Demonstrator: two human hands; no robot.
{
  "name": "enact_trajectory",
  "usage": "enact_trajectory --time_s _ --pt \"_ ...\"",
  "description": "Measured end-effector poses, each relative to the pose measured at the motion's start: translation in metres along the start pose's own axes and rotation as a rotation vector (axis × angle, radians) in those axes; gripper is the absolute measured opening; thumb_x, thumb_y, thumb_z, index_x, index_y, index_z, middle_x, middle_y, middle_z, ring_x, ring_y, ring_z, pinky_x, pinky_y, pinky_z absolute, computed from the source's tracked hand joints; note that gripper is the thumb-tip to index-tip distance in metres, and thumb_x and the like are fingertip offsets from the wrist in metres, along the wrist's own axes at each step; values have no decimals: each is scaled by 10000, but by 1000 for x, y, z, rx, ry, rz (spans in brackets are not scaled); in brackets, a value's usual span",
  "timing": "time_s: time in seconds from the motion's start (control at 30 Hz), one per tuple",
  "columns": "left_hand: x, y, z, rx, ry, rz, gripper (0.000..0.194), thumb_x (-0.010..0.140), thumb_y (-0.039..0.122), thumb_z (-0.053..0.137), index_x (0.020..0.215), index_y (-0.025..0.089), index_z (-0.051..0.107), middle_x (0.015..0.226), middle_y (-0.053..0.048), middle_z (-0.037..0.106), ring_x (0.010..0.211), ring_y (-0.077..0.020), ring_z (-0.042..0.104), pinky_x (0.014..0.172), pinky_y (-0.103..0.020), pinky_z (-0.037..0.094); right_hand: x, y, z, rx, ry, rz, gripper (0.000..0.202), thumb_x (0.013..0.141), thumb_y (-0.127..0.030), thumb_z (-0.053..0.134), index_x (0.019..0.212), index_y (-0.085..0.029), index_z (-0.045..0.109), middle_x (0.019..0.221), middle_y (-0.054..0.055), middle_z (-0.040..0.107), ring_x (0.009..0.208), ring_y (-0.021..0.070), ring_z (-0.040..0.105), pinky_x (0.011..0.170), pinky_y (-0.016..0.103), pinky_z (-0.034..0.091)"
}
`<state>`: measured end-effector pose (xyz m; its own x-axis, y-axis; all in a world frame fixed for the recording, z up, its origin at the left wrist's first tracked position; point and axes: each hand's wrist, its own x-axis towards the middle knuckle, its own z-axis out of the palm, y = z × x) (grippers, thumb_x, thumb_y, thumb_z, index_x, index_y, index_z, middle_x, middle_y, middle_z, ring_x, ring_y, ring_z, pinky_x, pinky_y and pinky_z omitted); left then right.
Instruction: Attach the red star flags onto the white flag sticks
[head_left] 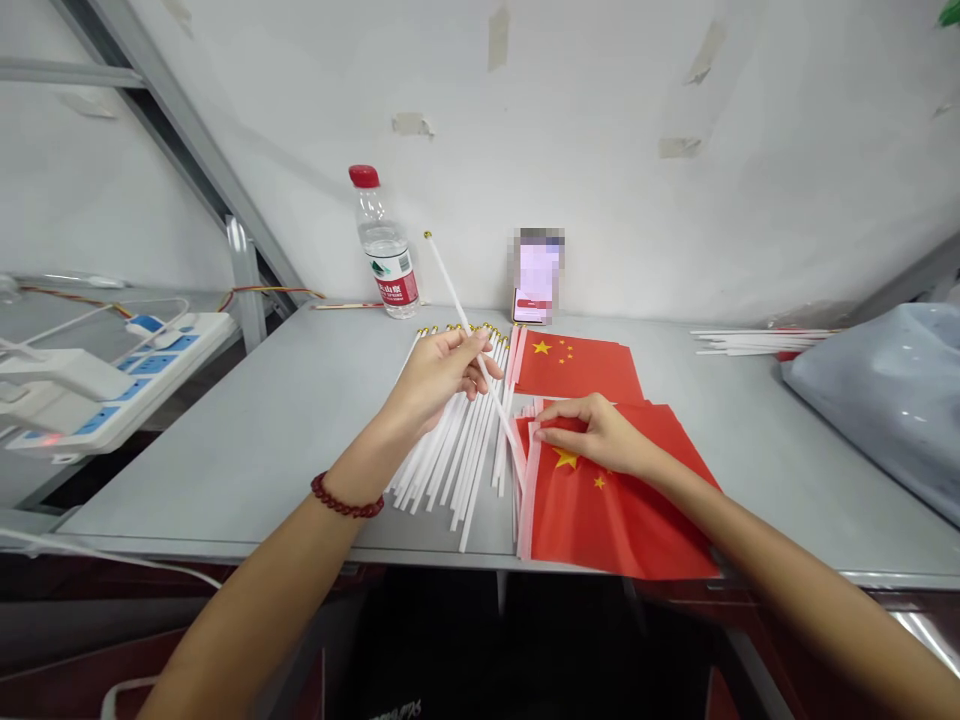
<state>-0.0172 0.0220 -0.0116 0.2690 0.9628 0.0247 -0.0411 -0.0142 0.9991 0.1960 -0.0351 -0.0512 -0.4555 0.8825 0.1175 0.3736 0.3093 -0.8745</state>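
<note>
While the left hand (450,375) pinches 1 slim white stick (448,280) (gold-tipped, tilted) above similar loose sticks (450,455), the right hand (592,432), fingers nearly closed, grips the pale sleeve edge of the creased red flag (622,520) at the table's (225,480) front edge.

Open grey surface lies along the left part of the smooth grey tabletop (225,440) and between the red fabric flags (645,500) and the crinkled pale-grey plastic bag (892,400), which blocks the right edge.
</note>
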Motion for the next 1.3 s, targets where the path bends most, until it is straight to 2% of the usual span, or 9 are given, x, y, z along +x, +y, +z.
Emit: enact_trajectory --time_s 0.3,1.0,1.3 --pt "-4 -3 13 -30 -24 30 240 875 366 606 799 142 565 663 -28 677 449 -65 551 433 -189 420 -3 -2 2 -28 -125 31 148 831 -249 600 873 -184 726 767 15 677 654 121 557 644 264 459" --pt "-2 -7 16 -4 -11 17 217 891 320 596 778 136 564 656 -39 691 430 -60 549 420 -178 421 -4 -5 1 -32 -151 6 142 829 -239 613 876 -155 717 737 13 673 620 105 557 600 244 453" --pt "0 -10 16 24 -15 21 244 878 358 606 776 141 560 664 -45 694 448 -67 567 427 -175 420 -3 -4 1 -55 -152 -16 136 827 -238 613 870 -164 719 726 5 667 619 102 548 602 242 445"
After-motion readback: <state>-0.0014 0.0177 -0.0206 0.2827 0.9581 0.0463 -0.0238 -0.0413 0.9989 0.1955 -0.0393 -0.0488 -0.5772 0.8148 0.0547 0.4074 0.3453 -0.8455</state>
